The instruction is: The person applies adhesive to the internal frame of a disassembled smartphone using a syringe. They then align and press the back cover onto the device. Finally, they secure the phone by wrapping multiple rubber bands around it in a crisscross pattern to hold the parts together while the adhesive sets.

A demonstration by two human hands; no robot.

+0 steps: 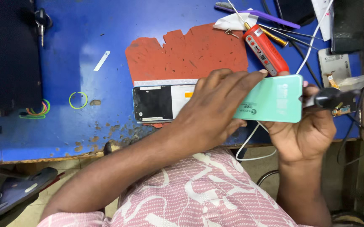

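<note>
1. The left hand (215,107) lies spread, fingers flat on the mint-green glossy phone back cover (274,98).
2. The right hand (306,126) cradles the cover from beneath and pinches a black-handled metal blade (341,90).
3. The cover looks light, thin, slippery and bendable; its edges seem the safest hold.
4. It hangs over the blue workbench (85,33) edge, beside the opened phone body (161,103).

There is just one camera, and it sits on the person's head and looks almost straight down. It is close, so the left hand (215,109) and the right hand (303,126) fill the middle, with the person's lap at the bottom. The blue table (72,71) fills the top part, its front edge running across.
</note>
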